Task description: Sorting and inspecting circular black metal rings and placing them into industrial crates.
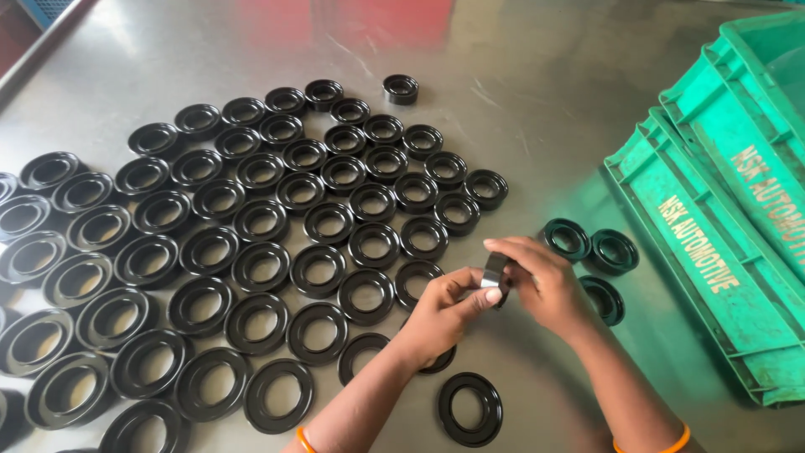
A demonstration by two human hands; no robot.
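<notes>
Now | black ring (495, 270) pinched between left hand (442, 312), right hand (543, 281) | both grips closed.

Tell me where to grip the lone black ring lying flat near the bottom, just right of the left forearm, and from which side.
Take the lone black ring by its outer rim, from above. It lies flat on the steel table, apart from the packed rows of rings, so fingers fit around it. A pinch across rim and centre hole should also work. Both the left hand and right hand hold the upright ring.
</notes>
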